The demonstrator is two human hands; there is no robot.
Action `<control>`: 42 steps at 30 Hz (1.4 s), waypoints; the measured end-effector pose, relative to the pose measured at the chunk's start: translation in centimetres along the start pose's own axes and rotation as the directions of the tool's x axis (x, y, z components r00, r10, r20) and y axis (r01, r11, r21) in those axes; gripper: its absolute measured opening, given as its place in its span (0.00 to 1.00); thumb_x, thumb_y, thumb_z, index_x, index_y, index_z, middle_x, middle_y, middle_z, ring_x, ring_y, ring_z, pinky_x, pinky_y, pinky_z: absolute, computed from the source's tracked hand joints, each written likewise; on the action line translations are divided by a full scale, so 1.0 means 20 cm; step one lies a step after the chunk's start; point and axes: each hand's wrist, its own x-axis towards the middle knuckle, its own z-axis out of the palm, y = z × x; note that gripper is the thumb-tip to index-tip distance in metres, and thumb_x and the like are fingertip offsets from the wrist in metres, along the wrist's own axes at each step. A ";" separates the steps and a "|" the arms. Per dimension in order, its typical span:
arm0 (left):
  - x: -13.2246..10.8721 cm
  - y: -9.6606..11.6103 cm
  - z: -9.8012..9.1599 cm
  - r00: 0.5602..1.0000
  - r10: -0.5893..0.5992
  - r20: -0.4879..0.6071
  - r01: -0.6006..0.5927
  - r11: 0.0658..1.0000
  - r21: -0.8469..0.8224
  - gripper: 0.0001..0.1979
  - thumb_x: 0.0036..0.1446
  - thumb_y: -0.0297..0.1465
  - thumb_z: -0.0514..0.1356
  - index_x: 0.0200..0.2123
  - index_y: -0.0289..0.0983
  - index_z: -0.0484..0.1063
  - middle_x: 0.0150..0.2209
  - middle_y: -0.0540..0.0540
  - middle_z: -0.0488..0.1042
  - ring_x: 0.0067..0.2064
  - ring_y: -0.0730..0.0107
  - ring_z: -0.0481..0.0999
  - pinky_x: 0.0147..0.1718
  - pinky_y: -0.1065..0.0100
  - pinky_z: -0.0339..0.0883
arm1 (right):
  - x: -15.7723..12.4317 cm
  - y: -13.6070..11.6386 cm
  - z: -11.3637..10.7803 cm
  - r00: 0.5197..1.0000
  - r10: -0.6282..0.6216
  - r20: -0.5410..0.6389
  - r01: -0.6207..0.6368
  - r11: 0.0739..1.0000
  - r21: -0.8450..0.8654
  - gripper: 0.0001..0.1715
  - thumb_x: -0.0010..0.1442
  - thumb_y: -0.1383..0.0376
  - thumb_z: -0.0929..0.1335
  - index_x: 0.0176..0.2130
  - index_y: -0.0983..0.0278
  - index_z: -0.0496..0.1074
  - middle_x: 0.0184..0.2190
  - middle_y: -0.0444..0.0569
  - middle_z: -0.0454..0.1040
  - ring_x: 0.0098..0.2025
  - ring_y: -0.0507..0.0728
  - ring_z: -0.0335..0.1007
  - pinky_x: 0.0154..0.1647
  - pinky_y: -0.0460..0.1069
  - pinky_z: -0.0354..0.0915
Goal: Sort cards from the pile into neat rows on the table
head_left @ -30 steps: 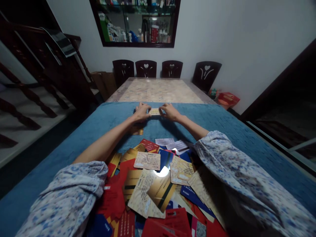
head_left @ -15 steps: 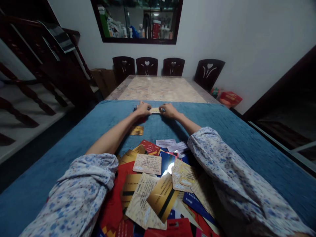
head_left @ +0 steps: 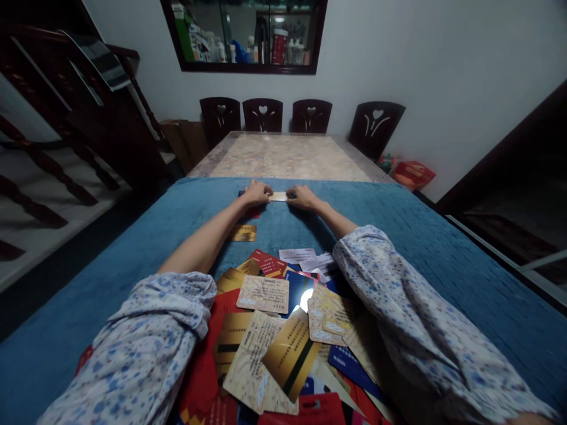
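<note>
Both hands pinch one pale card (head_left: 279, 196) flat on the blue cloth (head_left: 398, 224): left hand (head_left: 257, 192) grips one end, right hand (head_left: 302, 196) the other.

The card (head_left: 279, 196) is small, thin and rectangular, of a pale beige-gold colour, and its print is too small to read. It lies flat or almost flat, long side running left to right, close to the far edge of the blue cloth (head_left: 398, 224) and about in the middle of its width. The left hand (head_left: 257, 192) holds one short end and the right hand (head_left: 302, 196) the other, so only its middle part shows.
</note>
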 end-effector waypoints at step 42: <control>-0.47 0.31 -0.08 0.951 0.282 -0.128 -0.281 0.959 0.021 0.14 0.59 0.27 0.56 0.35 0.40 0.84 0.49 0.41 0.82 0.60 0.45 0.63 0.56 0.40 0.53 | -0.42 -0.01 -0.23 0.989 -0.111 -0.094 0.129 0.966 0.222 0.18 0.60 0.73 0.66 0.44 0.67 0.84 0.40 0.52 0.85 0.41 0.57 0.78 0.45 0.47 0.67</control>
